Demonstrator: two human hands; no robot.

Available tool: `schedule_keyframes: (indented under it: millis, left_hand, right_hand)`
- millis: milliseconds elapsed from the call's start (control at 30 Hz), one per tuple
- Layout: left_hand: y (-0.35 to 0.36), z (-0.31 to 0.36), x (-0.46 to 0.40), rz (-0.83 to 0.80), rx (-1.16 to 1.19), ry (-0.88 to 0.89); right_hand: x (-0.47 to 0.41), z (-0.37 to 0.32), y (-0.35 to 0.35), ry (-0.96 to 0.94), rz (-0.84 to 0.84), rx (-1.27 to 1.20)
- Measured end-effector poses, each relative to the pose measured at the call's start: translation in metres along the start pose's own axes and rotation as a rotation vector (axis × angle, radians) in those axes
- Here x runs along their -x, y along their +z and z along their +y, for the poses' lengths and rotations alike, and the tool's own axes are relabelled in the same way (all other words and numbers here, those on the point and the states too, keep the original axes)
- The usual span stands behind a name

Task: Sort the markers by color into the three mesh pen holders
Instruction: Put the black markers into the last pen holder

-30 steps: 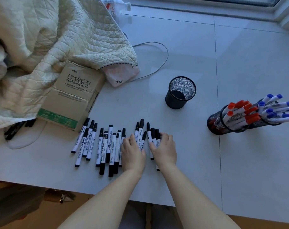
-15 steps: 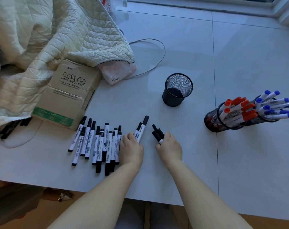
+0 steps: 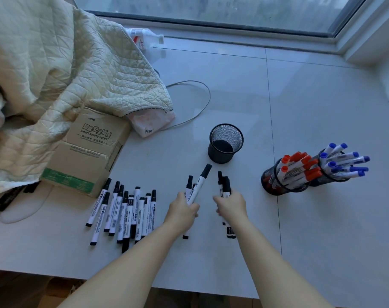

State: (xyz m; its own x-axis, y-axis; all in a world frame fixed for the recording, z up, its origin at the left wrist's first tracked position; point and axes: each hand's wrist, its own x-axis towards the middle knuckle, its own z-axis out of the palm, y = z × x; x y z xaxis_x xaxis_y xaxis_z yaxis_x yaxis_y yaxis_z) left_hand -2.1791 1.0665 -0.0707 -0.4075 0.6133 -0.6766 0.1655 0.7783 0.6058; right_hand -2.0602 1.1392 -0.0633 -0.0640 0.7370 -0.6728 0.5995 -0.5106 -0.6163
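1. Head view, hands: the left hand (image 3: 183, 211) has its fingers curled round a small bunch of black-capped markers (image 3: 199, 186), caps pointing up and away from the person. The longest one angles toward the empty mesh holder (image 3: 225, 143).
2. Head view, hands: the right hand (image 3: 231, 207) grips a second bunch of black markers (image 3: 225, 185), fingers wrapped round the barrels. The caps stand above the fist and the barrel ends show below the wrist.
3. The two hands are near each other, apart, above the white tabletop (image 3: 322, 218).
4. The empty mesh holder stands upright just beyond both hands, with nothing visible inside it.
5. The loose black markers (image 3: 124, 214) lie on the tabletop in a rough row left of the left hand, caps pointing away from the person.
6. The red-marker holder (image 3: 278, 181) stands to the right, filled with red-capped markers (image 3: 298, 165). Touching it on its far right is the blue-marker holder (image 3: 335, 177), filled with blue-capped markers (image 3: 344, 163).
7. A cardboard box (image 3: 89, 152) lies beyond the loose row, partly under a quilted cream cloth (image 3: 55, 74).
8. A thin grey cable (image 3: 202, 107) loops on the tabletop beyond the empty holder.
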Motion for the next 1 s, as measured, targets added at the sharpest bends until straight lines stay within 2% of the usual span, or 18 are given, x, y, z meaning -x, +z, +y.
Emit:
schedule_keyframes:
  millis: [133,300,533,767,1000]
  left_hand:
    - [-0.010,0.022,-0.001,0.055,0.140,0.121]
    - [-0.029,0.068,-0.015,0.147,0.239,0.165]
    - [-0.041,0.126,-0.037,0.210,0.325,0.284]
    - [-0.047,0.152,-0.056,0.231,0.386,0.356]
    - [-0.043,0.181,-0.069,0.136,0.634,0.439]
  right_hand:
    - [-0.006,-0.043,-0.030,-0.133,0.104,-0.194]
    - [-0.020,-0.105,-0.059,-0.292,0.214,-0.306]
    - [-0.049,-0.159,-0.066,-0.371,0.312,-0.647]
    - [-0.087,-0.134,-0.047,-0.288,0.297,-0.412]
    - [-0.093,-0.104,-0.030,-0.330,0.297,-0.324]
